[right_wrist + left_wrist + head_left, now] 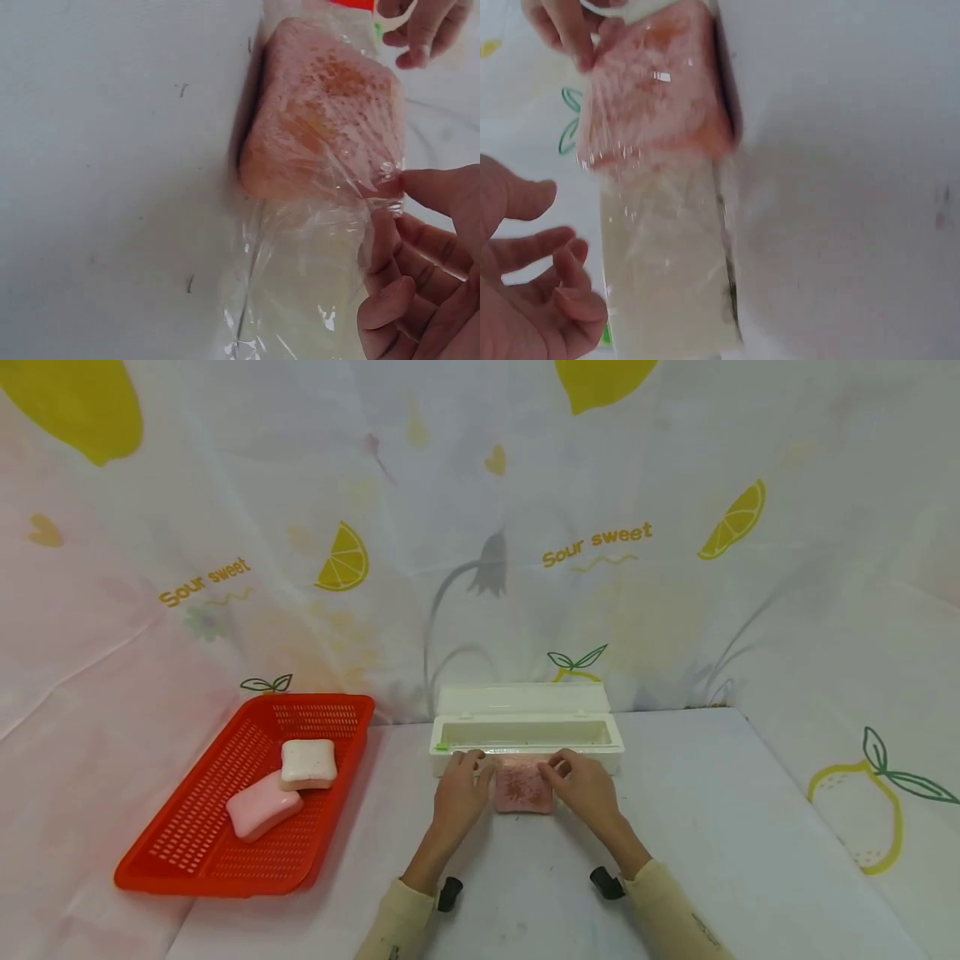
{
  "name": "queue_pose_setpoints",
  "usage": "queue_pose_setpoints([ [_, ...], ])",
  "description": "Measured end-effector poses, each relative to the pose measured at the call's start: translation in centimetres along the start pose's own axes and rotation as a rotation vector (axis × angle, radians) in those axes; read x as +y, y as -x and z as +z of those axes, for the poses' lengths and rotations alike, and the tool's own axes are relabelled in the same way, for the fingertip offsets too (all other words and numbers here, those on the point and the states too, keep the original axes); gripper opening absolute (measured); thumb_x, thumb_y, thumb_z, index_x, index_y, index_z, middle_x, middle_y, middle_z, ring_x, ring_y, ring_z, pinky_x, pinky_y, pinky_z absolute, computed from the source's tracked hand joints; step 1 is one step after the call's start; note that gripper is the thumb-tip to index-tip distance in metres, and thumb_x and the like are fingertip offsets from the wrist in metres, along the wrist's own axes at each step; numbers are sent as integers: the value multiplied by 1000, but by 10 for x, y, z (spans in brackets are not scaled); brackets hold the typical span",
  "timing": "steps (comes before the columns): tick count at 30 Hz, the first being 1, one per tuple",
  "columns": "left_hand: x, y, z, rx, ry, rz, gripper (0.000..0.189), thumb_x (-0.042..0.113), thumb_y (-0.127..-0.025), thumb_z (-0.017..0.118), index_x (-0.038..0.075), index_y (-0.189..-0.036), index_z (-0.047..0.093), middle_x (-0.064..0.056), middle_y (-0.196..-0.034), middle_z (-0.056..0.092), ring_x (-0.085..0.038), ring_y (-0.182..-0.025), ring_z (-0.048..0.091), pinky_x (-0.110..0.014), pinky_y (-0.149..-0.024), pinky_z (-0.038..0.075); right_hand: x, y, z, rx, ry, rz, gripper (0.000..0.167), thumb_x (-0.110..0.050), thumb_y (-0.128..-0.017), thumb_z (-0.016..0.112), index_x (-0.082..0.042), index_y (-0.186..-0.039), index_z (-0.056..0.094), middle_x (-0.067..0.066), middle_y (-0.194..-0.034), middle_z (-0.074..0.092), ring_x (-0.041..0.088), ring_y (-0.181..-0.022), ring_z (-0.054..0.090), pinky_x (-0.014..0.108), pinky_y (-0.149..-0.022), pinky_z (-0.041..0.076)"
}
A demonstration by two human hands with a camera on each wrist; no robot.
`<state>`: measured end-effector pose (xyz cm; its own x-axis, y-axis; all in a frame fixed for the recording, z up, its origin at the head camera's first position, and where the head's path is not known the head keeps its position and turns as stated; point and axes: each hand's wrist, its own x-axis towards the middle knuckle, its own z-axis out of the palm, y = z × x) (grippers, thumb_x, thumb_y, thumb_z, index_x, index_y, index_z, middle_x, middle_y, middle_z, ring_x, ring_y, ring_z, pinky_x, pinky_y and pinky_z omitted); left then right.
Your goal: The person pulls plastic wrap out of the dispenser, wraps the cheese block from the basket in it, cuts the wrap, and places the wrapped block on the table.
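A mottled pink block [523,787], shaped like a bar of soap, lies under clear cling film [300,225] in front of a white cling film dispenser [525,762]. The film clings to the block in wrinkles and stretches out past its sides. My right hand [588,787] pinches the film at the block's upper right edge, thumb against fingertips. To the left of the block, my left hand [461,793] has its thumb and fingers apart. Nothing shows between them in the left wrist view, where the left hand [532,277] hovers beside the film.
The dispenser's lid [525,697] stands raised at the back, with a green slider [442,747] at its left end. A red plastic basket [225,883] at the left holds a white soap bar [309,762] and a pink soap bar [262,807]. A printed cloth hangs behind.
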<state>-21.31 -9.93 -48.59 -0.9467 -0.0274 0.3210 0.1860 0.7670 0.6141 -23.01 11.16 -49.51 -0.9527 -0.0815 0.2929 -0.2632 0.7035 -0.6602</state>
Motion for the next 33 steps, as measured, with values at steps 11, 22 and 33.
queue_pose_setpoints([
  [11, -43, -24, -17, 202, 233, -292, 68, 26, -88, 75, -1, -141, 42, -27, -136, 41, -45, -124, 40, -59, -97, 37, -10, 5, -10, 0, 25, 9, 17, -30, -92, 70, -13, -94, 69, -4, -74, 65, 10, -61, 56, 28, -48, 43],
  [22, -69, -29, -10, 117, 407, -241, 58, 23, -82, 82, 3, -130, 56, -15, -124, 61, -30, -99, 61, -40, -73, 53, -13, 11, -10, 9, 12, -16, 9, -21, -91, 71, -13, -94, 70, -2, -77, 66, 9, -64, 57, 28, -52, 45],
  [33, -73, -31, -9, 163, 420, -232, 60, 16, -74, 88, 0, -124, 61, -16, -116, 60, -26, -85, 62, -29, -63, 50, -29, -3, -3, 57, 6, -119, 5, -16, -92, 68, -11, -92, 69, -5, -74, 64, 8, -63, 56, 26, -54, 46],
])
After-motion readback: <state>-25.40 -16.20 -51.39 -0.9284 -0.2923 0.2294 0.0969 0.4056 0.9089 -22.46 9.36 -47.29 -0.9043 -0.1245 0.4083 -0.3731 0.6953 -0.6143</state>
